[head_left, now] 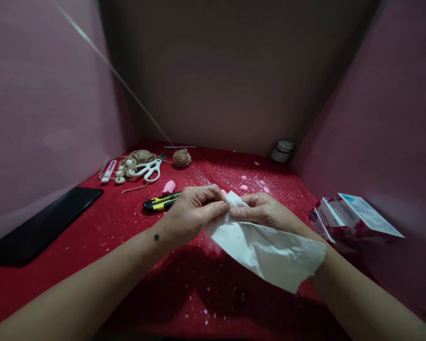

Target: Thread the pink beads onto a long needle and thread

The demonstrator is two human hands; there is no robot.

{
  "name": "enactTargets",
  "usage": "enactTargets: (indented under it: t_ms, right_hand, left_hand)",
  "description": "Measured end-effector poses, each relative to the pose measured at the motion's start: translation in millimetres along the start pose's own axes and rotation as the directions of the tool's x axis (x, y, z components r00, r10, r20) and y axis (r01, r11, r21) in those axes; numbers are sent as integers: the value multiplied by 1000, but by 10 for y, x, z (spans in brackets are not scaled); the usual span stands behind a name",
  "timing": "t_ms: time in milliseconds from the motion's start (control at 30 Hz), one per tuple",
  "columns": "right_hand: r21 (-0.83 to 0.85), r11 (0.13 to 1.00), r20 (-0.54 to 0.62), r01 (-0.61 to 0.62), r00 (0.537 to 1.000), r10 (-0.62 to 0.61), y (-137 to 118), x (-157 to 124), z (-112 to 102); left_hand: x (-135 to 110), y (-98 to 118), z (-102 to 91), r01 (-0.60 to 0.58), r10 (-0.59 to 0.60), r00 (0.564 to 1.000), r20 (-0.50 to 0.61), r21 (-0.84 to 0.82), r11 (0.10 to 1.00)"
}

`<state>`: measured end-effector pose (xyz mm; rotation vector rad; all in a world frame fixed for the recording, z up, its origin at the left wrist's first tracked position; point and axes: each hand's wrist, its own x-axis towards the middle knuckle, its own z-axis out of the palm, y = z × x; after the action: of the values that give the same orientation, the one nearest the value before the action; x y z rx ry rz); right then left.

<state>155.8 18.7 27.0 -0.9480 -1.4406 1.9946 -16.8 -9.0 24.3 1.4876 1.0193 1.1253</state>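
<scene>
Bare forearms (88,279) stretch over crumb-speckled red cloth (117,232); your left hand (193,208) and right hand (266,210) both pinch thin, crinkled white tissue (264,251) between them, its ragged end spreading beside your right forearm.

Your left hand (198,206) and right hand (265,211) pinch a tissue (266,251) above the red cloth (102,227); a yellow cutter (158,206) lies near your left hand, scissors (150,166) beyond, boxes (365,214) to your right.

Cutter (159,204) left of tissue (266,251), boxes (362,215) right
</scene>
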Motion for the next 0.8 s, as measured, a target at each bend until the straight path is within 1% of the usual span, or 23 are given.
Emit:
enactTargets:
  t_ms: [67,167,200,267,300,333,367,400,433,467,500,533,567,633,667,700,733,767,800]
  right_hand:
    - [7,1000,-11,1,1000,-1,-10,8,18]
    - [-15,999,-44,50,998,-51,-16,-12,68]
    - [-43,997,-57,71,996,-73,-19,-32,80]
    - [-130,984,-102,121,986,-134,-35,-87,74]
    - [-190,971,-143,146,974,-174,-51,-118,52]
    - [-257,949,-217,181,947,-239,-75,-146,17]
    - [-330,920,-307,211,897,-317,-106,-169,-31]
    - [-418,878,-394,231,825,-405,-144,-183,-91]
    - [-538,809,-440,236,740,-508,-186,-186,-158]
    - [-648,727,-451,229,654,-608,-230,-177,-231]
    - [-748,631,-445,207,548,-708,-272,-155,-307]
    - [-831,539,-434,142,442,-785,-310,-124,-383]
    - [-878,471,-406,86,386,-828,-342,-85,-459]
    - [-909,416,-382,33,336,-861,-396,7,-609]
    - [-923,384,-369,-21,330,-869,-422,56,-686]
    - [-936,333,-351,-113,289,-891,-450,105,-767]
    - [-931,276,-332,-239,239,-913,-482,155,-853]
    - [-904,206,-300,-374,214,-930,-519,204,-945]
    - [-862,143,-275,-487,212,-938,-558,253,-1042]
  left_hand:
    - [-4,-14,6,12,-12,1000,1,-36,999]
    - [3,-17,-22,45,-44,999,7,-133,990]
    - [13,-11,-47,47,-49,999,-10,-166,985]
    - [45,11,-115,24,-45,995,-93,-219,975]
    - [66,23,-155,-7,-30,988,-151,-242,970]
    - [88,33,-193,-47,-10,976,-219,-252,967]
    - [107,41,-226,-69,-7,965,-260,-281,957]
    - [123,45,-251,-73,-11,966,-259,-311,948]
    - [134,47,-265,-66,-15,967,-255,-307,949]
    - [139,46,-270,-52,-26,971,-239,-314,948]
    - [140,43,-266,-37,-36,974,-223,-315,948]
    - [137,40,-258,-26,-44,976,-215,-315,949]
    - [132,38,-247,-20,-51,976,-211,-317,948]
    - [124,31,-230,-17,-56,975,-214,-323,946]
    - [124,26,-226,-18,-55,975,-215,-326,945]
    - [127,19,-225,-17,-56,976,-212,-327,945]
    - [132,10,-228,-15,-58,976,-210,-328,944]
    - [140,-1,-233,-14,-59,976,-210,-329,944]
    - [149,-13,-240,-15,-59,975,-213,-329,944]
